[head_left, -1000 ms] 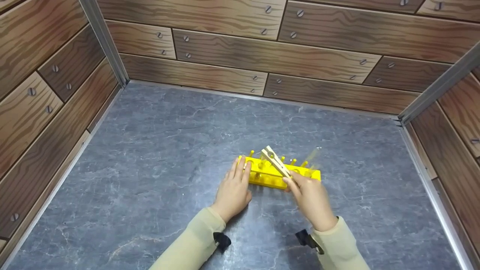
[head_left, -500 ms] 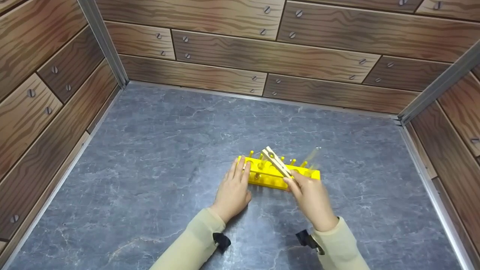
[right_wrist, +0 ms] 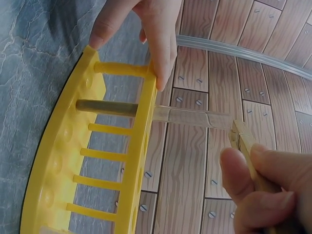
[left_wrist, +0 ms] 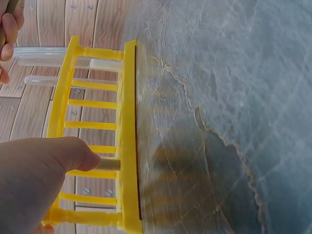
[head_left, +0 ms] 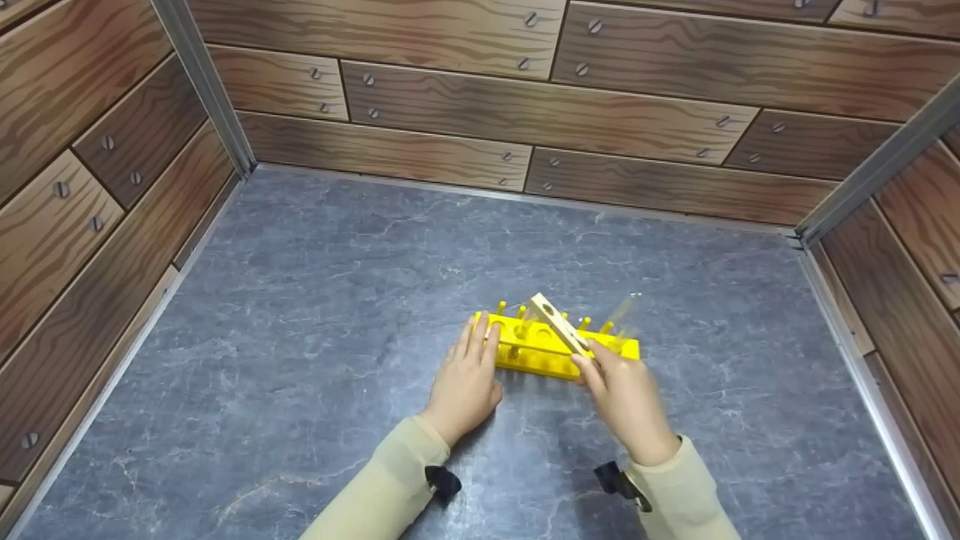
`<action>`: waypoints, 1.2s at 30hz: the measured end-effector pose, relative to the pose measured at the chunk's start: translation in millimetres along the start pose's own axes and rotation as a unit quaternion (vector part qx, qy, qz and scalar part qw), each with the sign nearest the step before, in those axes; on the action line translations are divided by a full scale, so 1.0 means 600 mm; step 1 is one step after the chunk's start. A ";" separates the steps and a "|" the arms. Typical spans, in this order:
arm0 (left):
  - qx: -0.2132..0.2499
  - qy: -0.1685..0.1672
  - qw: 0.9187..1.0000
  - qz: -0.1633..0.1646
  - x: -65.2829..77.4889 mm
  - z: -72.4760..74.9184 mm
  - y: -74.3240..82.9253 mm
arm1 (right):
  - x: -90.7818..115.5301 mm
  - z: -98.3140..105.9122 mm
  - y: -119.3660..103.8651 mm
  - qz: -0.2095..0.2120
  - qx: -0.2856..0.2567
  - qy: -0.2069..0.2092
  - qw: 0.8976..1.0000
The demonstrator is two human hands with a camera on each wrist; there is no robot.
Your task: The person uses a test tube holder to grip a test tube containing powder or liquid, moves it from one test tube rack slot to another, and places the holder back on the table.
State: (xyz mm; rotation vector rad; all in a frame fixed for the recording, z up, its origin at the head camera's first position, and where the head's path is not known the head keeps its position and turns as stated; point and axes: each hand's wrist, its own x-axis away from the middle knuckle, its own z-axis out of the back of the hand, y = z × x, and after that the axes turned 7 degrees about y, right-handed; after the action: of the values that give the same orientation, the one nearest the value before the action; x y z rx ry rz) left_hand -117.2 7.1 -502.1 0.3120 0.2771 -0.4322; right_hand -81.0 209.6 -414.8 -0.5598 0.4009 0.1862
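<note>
A yellow test tube rack (head_left: pixel 540 366) stands in front of me, with my left hand (head_left: pixel 461 386) on its left end. The fingers lie straight over the top plate; in the right wrist view the thumb reaches the base. My right hand (head_left: pixel 628 401) grips a wooden test tube clamp (head_left: pixel 559 324), tilted up and leftward over the rack. Seen from the right wrist, the clamp's tip (right_wrist: pixel 235 127) is right at the mouth of an upright glass test tube (right_wrist: pixel 190 117) in the rack. Greyish-brown contents (right_wrist: pixel 109 107) fill that tube's lower part.
Toward the rack's right end stand two clear test tubes (left_wrist: pixel 41 80), tall above the top plate. Thin yellow pegs (head_left: pixel 609 328) line the back. The grey marbled tabletop (head_left: pixel 360 300) is bounded by wood-patterned walls (head_left: pixel 420 90) with metal edging.
The clamp has turned about its length, so its narrow split side no longer faces the head camera, and has shifted slightly right with my right hand. My left hand stays on the rack.
</note>
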 end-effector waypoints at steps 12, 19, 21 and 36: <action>0.006 -0.003 1.000 0.000 0.000 0.001 0.001 | 0.005 0.008 0.004 -0.011 0.014 -0.011 1.000; 0.004 -0.007 1.000 0.004 0.000 -0.003 0.002 | 0.009 0.013 0.009 -0.007 0.012 0.002 1.000; 0.005 -0.007 1.000 0.005 0.001 -0.003 0.002 | 0.010 0.014 0.010 -0.005 0.013 0.003 1.000; 0.005 -0.001 1.000 0.003 0.000 -0.004 0.000 | 0.012 0.029 0.016 -0.020 0.012 -0.003 1.000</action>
State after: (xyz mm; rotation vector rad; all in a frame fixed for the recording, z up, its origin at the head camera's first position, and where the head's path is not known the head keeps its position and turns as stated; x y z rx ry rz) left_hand -117.4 7.8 -504.2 0.3210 0.2714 -0.4281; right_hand -71.6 227.6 -409.2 -0.5437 0.3861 0.1446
